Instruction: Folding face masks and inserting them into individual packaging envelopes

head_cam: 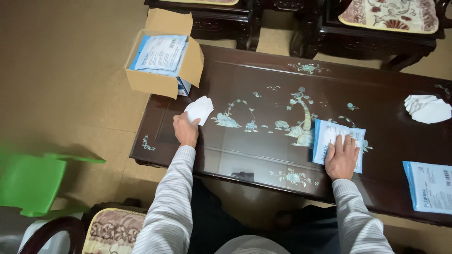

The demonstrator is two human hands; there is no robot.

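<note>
White folded fabric mask (199, 109) is pinched at the left hand (185, 130) near the tabletop's left edge, while the right hand (342, 156) lies flat, fingers extended, on the blue-and-white plastic packet (332, 135) toward the near edge.

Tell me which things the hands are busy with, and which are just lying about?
In use:
- white mask, held by the left hand
- blue-and-white packet, under the flat right hand

Lying about:
- cardboard box of packets
- pile of white masks
- second packet
- green chair
- dark inlaid table
</note>
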